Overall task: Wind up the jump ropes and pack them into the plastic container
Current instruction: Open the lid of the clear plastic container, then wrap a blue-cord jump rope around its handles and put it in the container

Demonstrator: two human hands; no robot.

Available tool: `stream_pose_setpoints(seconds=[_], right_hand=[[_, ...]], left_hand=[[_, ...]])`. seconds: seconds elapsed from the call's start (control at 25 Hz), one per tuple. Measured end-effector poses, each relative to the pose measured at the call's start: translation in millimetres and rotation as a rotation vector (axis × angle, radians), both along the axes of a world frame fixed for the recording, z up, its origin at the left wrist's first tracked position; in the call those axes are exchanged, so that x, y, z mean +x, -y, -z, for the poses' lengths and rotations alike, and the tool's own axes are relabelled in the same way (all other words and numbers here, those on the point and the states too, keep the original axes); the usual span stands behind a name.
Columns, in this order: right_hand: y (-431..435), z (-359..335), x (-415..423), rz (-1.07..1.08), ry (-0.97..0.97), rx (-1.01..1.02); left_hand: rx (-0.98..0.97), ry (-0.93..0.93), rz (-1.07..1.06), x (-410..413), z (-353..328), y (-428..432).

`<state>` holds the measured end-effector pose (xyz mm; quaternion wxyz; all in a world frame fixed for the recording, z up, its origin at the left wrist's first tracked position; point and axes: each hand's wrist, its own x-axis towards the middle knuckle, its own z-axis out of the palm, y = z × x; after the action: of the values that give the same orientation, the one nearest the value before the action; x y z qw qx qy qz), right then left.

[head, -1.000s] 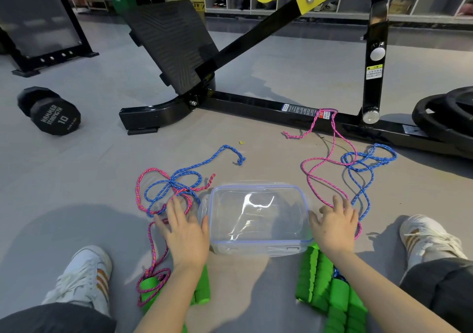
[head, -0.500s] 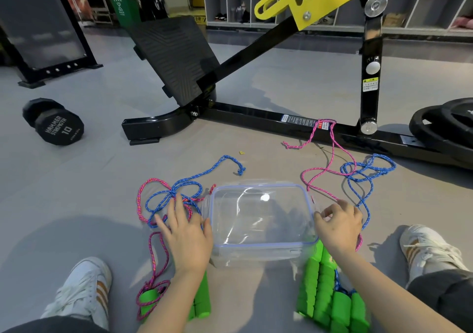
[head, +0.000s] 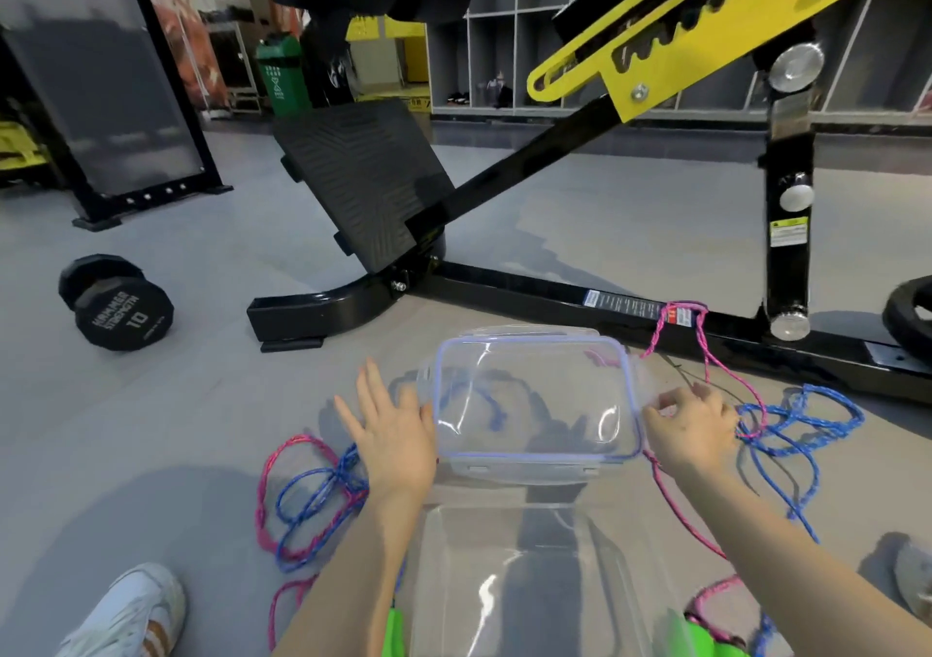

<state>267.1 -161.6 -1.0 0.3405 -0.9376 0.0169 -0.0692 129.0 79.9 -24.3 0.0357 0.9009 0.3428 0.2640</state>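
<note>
I hold the clear lid [head: 534, 399], which has a blue seal, above the floor between both hands. My left hand [head: 393, 434] presses its left edge with fingers spread. My right hand [head: 691, 424] pinches its right edge. Just below and nearer to me, the clear plastic container [head: 529, 581] stands without its lid. Loose pink and blue rope [head: 312, 490] lies on the floor to the left. More blue rope [head: 797, 419] and pink rope [head: 706, 353] trail to the right. Green handles [head: 706, 636] show at the bottom edge.
A black bench frame [head: 555, 293] with a yellow arm crosses the floor just beyond the lid, and the pink rope end hangs over it. A 10 dumbbell [head: 121, 303] lies far left. A weight plate [head: 908, 313] sits far right. My white shoes [head: 126, 616] flank the container.
Both hands have taken the lid off the container and lifted it up and away from me. The open container now lies below it, and the view has tilted upward.
</note>
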Motion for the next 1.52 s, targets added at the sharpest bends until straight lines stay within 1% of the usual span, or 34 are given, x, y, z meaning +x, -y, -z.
stream_pose_setpoints(seconds=[0.08, 0.16, 0.28, 0.36, 0.48, 0.52, 0.6, 0.68, 0.76, 0.84, 0.92, 1.04, 1.12, 1.16, 1.2, 1.24, 1.28, 1.36, 1.44, 1.52], right_hand=[[-5, 22, 9, 0.023, -0.007, -0.015], [-2, 45, 11, 0.026, -0.042, -0.033], [10, 63, 1, -0.051, -0.196, -0.163], [16, 63, -11, -0.099, -0.260, -0.230], [23, 57, -40, -0.231, -0.271, -0.323], [27, 56, -52, -0.275, -0.275, -0.299], [37, 52, -80, -0.372, -0.296, -0.172], [45, 52, -110, -0.442, -0.330, -0.081], [51, 54, -138, -0.452, -0.348, -0.088], [57, 58, -156, -0.440, -0.348, -0.099], [69, 58, -165, -0.441, -0.361, -0.102], [84, 51, -172, -0.446, -0.399, -0.135], [89, 50, -179, -0.450, -0.405, -0.227], [90, 51, -183, -0.460, -0.370, -0.319], [88, 51, -187, -0.489, -0.293, -0.418], [85, 53, -192, -0.530, -0.173, -0.475], [79, 55, -198, -0.573, -0.064, -0.495], [64, 60, -211, -0.702, 0.080, -0.542], [48, 65, -228, -0.857, 0.137, -0.595], [40, 73, -242, -0.971, 0.230, -0.642]], left_hand=[[-0.091, -0.073, 0.007, 12, 17, -3], [-0.137, -0.177, 0.006, 12, 33, -2], [-0.190, -0.396, 0.035, -4, 39, 6], [-0.199, -0.477, 0.073, -16, 37, 15], [-0.200, -0.442, 0.115, -42, 27, 35], [-0.217, -0.425, 0.128, -52, 25, 42], [-0.260, -0.427, 0.150, -73, 26, 58], [-0.361, -0.404, 0.169, -96, 30, 78], [-0.521, -0.358, 0.214, -116, 34, 99], [-0.627, -0.314, 0.252, -132, 34, 115], [-0.639, -0.320, 0.273, -149, 31, 126], [-0.597, -0.442, 0.321, -168, 27, 135], [-0.567, -0.481, 0.341, -174, 26, 138], [-0.543, -0.471, 0.335, -177, 26, 139], [-0.514, -0.440, 0.312, -182, 26, 138], [-0.484, -0.401, 0.274, -187, 27, 137], [-0.457, -0.363, 0.226, -193, 29, 135], [-0.428, -0.321, 0.132, -205, 37, 129], [-0.405, -0.374, 0.062, -214, 44, 127], [-0.404, -0.481, 0.028, -220, 50, 126]])
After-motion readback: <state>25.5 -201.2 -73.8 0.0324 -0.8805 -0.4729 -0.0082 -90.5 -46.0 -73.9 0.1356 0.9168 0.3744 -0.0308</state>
